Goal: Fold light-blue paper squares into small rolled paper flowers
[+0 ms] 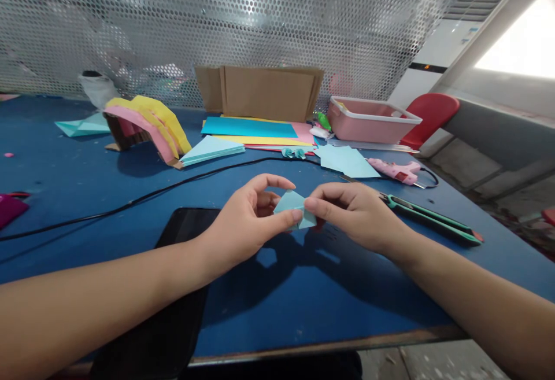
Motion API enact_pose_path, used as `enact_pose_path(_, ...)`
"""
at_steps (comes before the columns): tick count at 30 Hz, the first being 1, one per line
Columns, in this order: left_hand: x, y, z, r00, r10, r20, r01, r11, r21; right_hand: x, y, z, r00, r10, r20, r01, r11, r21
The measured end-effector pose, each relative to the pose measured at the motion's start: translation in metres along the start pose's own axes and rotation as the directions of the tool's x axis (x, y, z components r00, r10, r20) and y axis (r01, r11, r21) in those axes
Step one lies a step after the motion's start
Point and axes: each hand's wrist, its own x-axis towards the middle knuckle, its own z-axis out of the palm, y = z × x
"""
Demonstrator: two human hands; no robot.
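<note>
A small folded piece of light-blue paper (289,200) is held between both hands, above the blue table. My left hand (249,209) pinches its left side, with the thumb across the front and the index finger arched over the top. From the right, my right hand (353,212) grips the paper's edge between thumb and fingers. Some of the fingertips behind the paper are hidden. Below my left forearm lies a black phone-like slab (173,310). Just right of my right hand is a green and black utility knife (433,221).
Behind my hands a black cable (173,186) crosses the table. Light-blue sheets (347,160), a pink glue gun (396,170), coloured paper (251,127), a pink basket (368,120), cardboard (269,92) and a yellow-and-pink arch (147,122) stand further back. The table's front edge (329,344) is close.
</note>
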Motion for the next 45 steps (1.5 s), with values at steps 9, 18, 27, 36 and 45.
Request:
enact_pose_path(9, -0.002, 0.001, -0.001, 1.000, 0.007, -0.014, -0.007, 1.000, 0.004, -0.004, -0.002, 0.005, 0.999, -0.042, -0.012, 0.042, 0.999, -0.025)
enact_pose_path(18, -0.002, 0.003, 0.001, 1.000, 0.019, -0.001, -0.019, 0.997, -0.078, -0.007, 0.001, 0.010, 0.953, -0.300, 0.032, 0.289, 0.875, -0.389)
enact_pose_path(27, 0.004, 0.001, 0.000, 0.991, -0.084, -0.101, 0.062, 0.977, -0.204, -0.005, 0.011, 0.004, 0.916, -0.397, -0.053, 0.324, 0.812, -0.486)
enact_pose_path(36, 0.008, -0.004, -0.002, 0.993, -0.118, -0.021, 0.105, 0.942, -0.318, 0.001, 0.017, 0.000, 0.646, -0.763, -0.017, 0.633, 0.548, -0.547)
enact_pose_path(45, 0.002, -0.004, -0.003, 0.995, 0.070, -0.065, -0.079, 0.983, -0.163, -0.002, 0.008, 0.003, 0.755, -0.648, -0.102, 0.576, 0.730, -0.369)
